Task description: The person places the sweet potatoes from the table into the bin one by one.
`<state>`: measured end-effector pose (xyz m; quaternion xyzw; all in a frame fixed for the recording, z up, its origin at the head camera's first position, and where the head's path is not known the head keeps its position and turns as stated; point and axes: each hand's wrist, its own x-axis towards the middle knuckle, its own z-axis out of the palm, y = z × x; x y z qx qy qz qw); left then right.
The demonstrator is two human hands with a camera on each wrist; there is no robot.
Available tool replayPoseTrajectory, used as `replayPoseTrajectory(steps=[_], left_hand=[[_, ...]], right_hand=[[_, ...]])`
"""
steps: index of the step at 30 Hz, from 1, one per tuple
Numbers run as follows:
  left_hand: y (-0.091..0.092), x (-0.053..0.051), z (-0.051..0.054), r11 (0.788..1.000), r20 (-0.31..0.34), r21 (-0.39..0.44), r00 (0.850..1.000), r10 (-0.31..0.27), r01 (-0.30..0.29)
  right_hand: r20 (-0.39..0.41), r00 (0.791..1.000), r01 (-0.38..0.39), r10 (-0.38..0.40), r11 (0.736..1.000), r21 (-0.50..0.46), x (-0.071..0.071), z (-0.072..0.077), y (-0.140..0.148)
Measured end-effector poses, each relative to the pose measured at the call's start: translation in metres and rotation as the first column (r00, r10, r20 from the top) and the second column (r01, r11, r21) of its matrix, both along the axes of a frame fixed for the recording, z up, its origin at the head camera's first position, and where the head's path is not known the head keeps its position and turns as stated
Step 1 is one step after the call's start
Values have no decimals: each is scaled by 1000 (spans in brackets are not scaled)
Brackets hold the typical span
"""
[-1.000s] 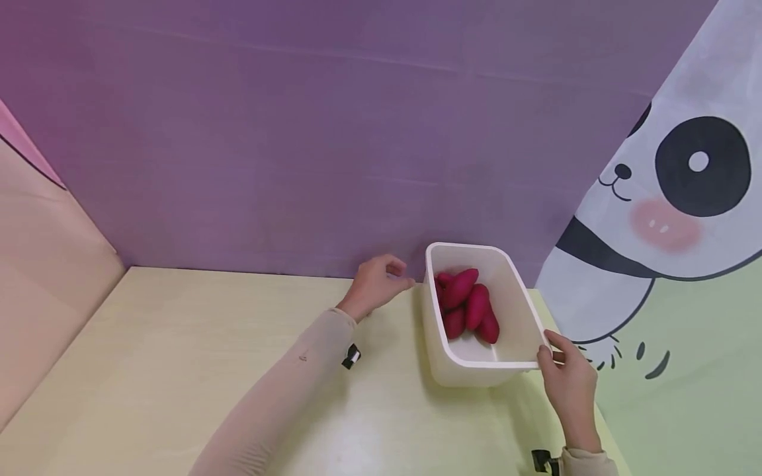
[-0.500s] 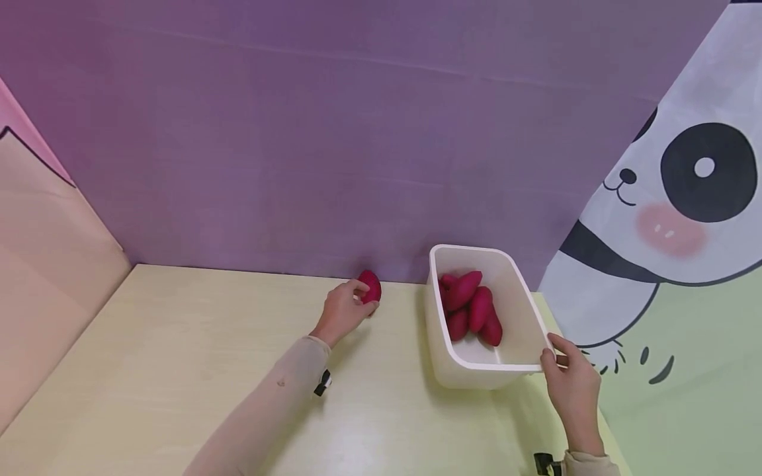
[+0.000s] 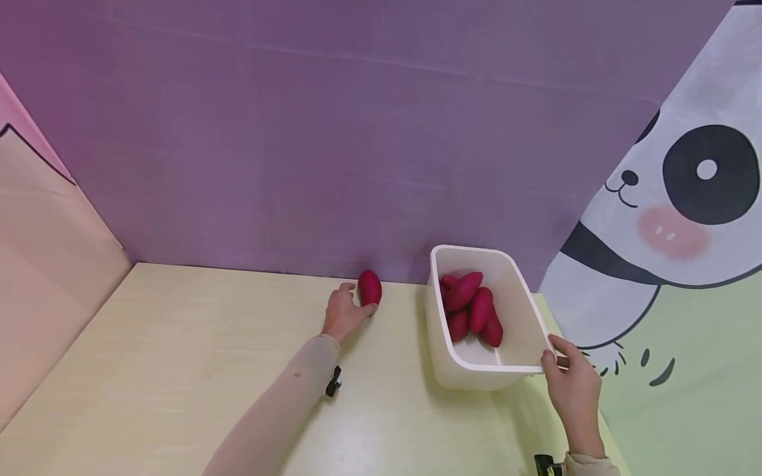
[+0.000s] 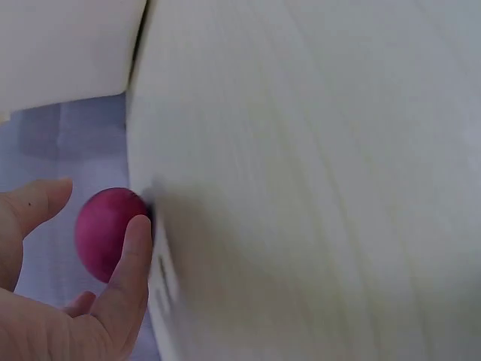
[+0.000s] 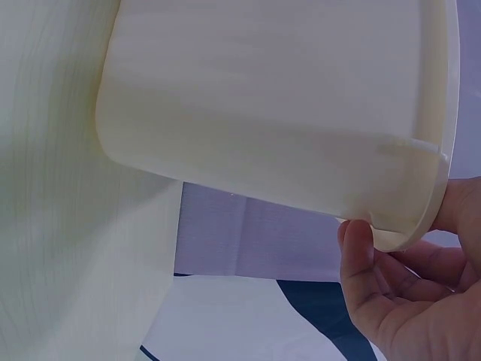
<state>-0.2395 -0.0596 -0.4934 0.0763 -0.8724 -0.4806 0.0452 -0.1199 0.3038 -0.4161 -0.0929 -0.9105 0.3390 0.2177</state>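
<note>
At the table's back edge, against the purple backdrop, is a purple-red sweet potato point(image 3: 370, 289). My left hand point(image 3: 346, 313) is just left of it with thumb and fingers spread. The left wrist view shows one finger overlapping the sweet potato point(image 4: 109, 232); whether it touches I cannot tell. To the right stands a white plastic bin point(image 3: 476, 379) with several similar sweet potatoes point(image 3: 463, 291) piled on its left side. My right hand point(image 3: 573, 383) grips the bin's near right rim corner, thumb and fingers on either side of it in the right wrist view.
The pale wooden table point(image 3: 178, 370) ends at the purple backdrop point(image 3: 297, 165). A panda-print cloth point(image 3: 684, 218) borders the table on the right, and a peach-coloured panel point(image 3: 53, 277) on the left.
My left hand has moved left from beside the bin, bringing the lone sweet potato into sight. Half a second ago its fingers lay over that sweet potato; now they are spread left of it.
</note>
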Motion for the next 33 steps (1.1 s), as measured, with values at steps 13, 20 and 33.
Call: replayPoseTrajectory(steps=[13, 20, 33], left_hand=[[11, -11, -11, 997, 69, 29, 995, 75, -77], [11, -15, -12, 996, 84, 14, 993, 83, -84], [6, -13, -16, 995, 98, 64, 993, 69, -75]], right_hand=[[-11, 1000, -3, 3, 1000, -10, 1, -1, 1], [-13, 1000, 3, -3, 1000, 1, 0, -1, 1], [6, 1000, 1, -1, 1000, 5, 0, 0, 1]])
